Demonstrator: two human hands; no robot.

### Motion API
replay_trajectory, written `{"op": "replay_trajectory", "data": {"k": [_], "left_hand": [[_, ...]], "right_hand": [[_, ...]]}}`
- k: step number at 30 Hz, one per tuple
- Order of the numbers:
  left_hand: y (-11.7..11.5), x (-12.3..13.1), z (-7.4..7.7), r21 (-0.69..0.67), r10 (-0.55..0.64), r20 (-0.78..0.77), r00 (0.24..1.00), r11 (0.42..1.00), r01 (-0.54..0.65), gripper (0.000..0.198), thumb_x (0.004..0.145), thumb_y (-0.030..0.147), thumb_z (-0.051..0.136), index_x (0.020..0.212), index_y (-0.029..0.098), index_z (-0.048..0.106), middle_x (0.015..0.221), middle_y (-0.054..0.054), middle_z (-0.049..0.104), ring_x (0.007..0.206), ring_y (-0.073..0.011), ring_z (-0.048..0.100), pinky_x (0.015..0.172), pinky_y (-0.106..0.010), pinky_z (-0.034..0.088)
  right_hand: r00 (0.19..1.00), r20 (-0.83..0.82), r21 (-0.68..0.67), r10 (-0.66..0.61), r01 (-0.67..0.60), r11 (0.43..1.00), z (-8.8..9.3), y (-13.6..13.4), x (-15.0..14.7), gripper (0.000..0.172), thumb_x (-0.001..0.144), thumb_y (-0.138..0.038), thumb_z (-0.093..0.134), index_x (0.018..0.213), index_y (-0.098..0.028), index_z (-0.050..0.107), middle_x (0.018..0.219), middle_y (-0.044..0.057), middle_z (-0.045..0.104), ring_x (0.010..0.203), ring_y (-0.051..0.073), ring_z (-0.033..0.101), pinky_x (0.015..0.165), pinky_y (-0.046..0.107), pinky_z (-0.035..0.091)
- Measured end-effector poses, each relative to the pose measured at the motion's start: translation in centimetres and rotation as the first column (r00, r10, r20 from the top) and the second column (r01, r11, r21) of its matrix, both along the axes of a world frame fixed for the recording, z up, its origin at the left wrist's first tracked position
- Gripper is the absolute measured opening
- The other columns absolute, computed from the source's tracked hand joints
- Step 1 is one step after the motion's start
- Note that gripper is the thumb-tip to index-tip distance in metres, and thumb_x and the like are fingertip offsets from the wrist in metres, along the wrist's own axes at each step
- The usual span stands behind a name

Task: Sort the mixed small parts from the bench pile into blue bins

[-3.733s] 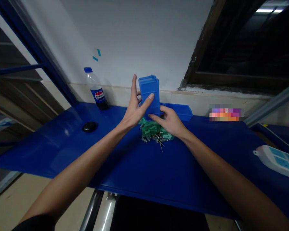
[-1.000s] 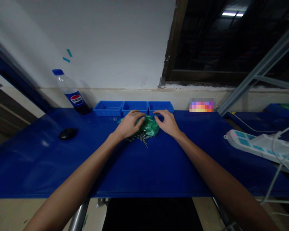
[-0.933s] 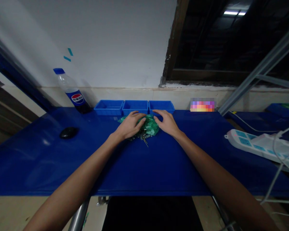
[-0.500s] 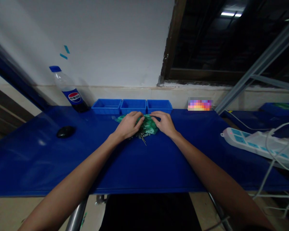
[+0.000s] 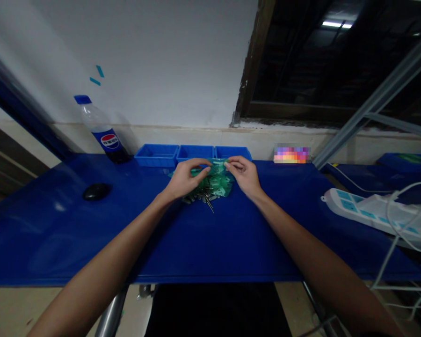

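Note:
A crumpled green plastic bag lies on the blue table between my hands. Its upper edge is raised and pinched on both sides. My left hand grips the left part of that edge between thumb and fingers. At the right corner, my right hand pinches the bag as well. Small metal pieces, some long and thin like pins or screws, spill from the near side of the bag onto the table. Their exact kind is too small to make out.
Three blue trays stand in a row against the wall. A cola bottle is at the back left, with a black mouse nearer. A white power strip with cables lies right. A pixelated item stands at the back.
Both hands have risen slightly, lifting the bag's upper edge and stretching it between them. More of the green plastic and metal pieces shows now.

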State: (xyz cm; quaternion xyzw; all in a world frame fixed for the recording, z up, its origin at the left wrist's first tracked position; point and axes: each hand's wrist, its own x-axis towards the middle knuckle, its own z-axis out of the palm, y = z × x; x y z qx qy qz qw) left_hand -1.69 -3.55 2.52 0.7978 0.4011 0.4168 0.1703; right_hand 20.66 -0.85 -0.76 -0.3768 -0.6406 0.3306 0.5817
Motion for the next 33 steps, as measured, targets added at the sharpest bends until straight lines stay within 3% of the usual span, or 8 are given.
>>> {"op": "replay_trajectory", "data": {"k": [4, 8, 11, 16, 21, 25, 29, 33], "left_hand": [[0.1, -0.1, -0.3, -0.109, -0.11, 0.153, 0.982, 0.986, 0.127, 0.032, 0.091, 0.034, 0.066, 0.118, 0.017, 0.067, 0.105, -0.009, 0.075, 0.088, -0.019, 0.073, 0.084, -0.034, 0.062], [0.0, 0.1, -0.4, -0.232, -0.12, 0.276, 0.954, 0.955, 0.187, 0.032, 0.09, 0.038, 0.068, 0.114, 0.017, 0.063, 0.092, -0.006, 0.072, 0.069, -0.0148, 0.069, 0.067, -0.03, 0.06], [0.1, 0.0, 0.0, -0.286, -0.087, 0.313, 0.946, 0.941, 0.181, 0.029, 0.088, 0.041, 0.069, 0.104, 0.016, 0.069, 0.09, -0.007, 0.072, 0.066, -0.0152, 0.068, 0.063, -0.031, 0.059], [0.4, -0.4, 0.5, -0.355, 0.023, 0.359, 0.933, 0.928, 0.114, 0.026, 0.081, 0.037, 0.071, 0.094, 0.016, 0.076, 0.084, -0.008, 0.076, 0.063, -0.0187, 0.07, 0.063, -0.035, 0.058], [0.9, -0.6, 0.2, -0.364, 0.123, 0.485, 0.866, 0.929, 0.072, 0.022, 0.078, 0.033, 0.069, 0.086, 0.014, 0.077, 0.075, -0.009, 0.076, 0.068, -0.0218, 0.073, 0.068, -0.035, 0.06], [1.7, -1.1, -0.2, -0.353, 0.302, 0.59, 0.749, 0.931, -0.097, 0.028, 0.082, 0.032, 0.063, 0.095, 0.011, 0.075, 0.091, -0.014, 0.079, 0.082, -0.0241, 0.077, 0.078, -0.036, 0.062], [2.9, -2.6, -0.8, -0.32, 0.388, 0.661, 0.642, 0.92, -0.225, 0.038, 0.085, 0.03, 0.061, 0.115, 0.01, 0.072, 0.117, -0.018, 0.075, 0.099, -0.0253, 0.077, 0.089, -0.038, 0.062], [4.1, -4.3, -1.8, -0.351, 0.429, 0.583, 0.69, 0.899, -0.261, 0.051, 0.083, 0.027, 0.065, 0.132, 0.016, 0.066, 0.137, -0.017, 0.067, 0.112, -0.0275, 0.073, 0.094, -0.041, 0.061]], "right_hand": [[0.994, -0.097, -0.135, 0.051, -0.064, 0.989, -0.1, -0.2, -0.4, 0.036, 0.08, -0.045, 0.079, 0.106, -0.026, 0.063, 0.082, 0.001, 0.074, 0.07, 0.019, 0.068, 0.07, 0.036, 0.057], [0.972, -0.221, -0.193, 0.084, -0.128, 0.973, -0.3, -0.7, -0.8, 0.039, 0.075, -0.041, 0.083, 0.103, -0.027, 0.059, 0.072, -0.002, 0.071, 0.063, 0.018, 0.065, 0.065, 0.034, 0.054], [0.979, -0.185, -0.216, 0.088, -0.127, 0.968, -0.2, -0.8, -0.9, 0.034, 0.076, -0.044, 0.082, 0.097, -0.025, 0.062, 0.067, -0.003, 0.068, 0.062, 0.018, 0.065, 0.062, 0.032, 0.052], [0.993, -0.089, -0.212, 0.073, -0.091, 0.973, -0.1, -0.9, -0.7, 0.037, 0.075, -0.047, 0.083, 0.1, -0.025, 0.065, 0.08, 0.001, 0.075, 0.068, 0.019, 0.07, 0.063, 0.033, 0.054], [0.998, -0.057, -0.154, 0.039, -0.048, 0.987, -0.4, -0.7, -0.4, 0.031, 0.076, -0.047, 0.081, 0.092, -0.024, 0.066, 0.086, 0.004, 0.078, 0.077, 0.021, 0.073, 0.072, 0.035, 0.058], [0.999, 0.045, -0.058, -0.021, 0.024, 0.998, -1.0, -0.3, -0.1, 0.025, 0.08, -0.046, 0.078, 0.087, -0.024, 0.07, 0.087, 0.005, 0.077, 0.081, 0.022, 0.072, 0.076, 0.037, 0.057], [0.995, 0.093, -0.021, -0.033, 0.035, 0.999, -1.3, -0.3, 0.1, 0.02, 0.084, -0.043, 0.075, 0.088, -0.023, 0.071, 0.088, 0.005, 0.077, 0.083, 0.022, 0.072, 0.076, 0.036, 0.056], [0.985, 0.163, 0.043, -0.055, 0.048, 0.998, -1.0, -0.6, 0.2, 0.015, 0.088, -0.038, 0.07, 0.091, -0.023, 0.071, 0.092, 0.005, 0.078, 0.086, 0.023, 0.073, 0.076, 0.036, 0.055]]}}
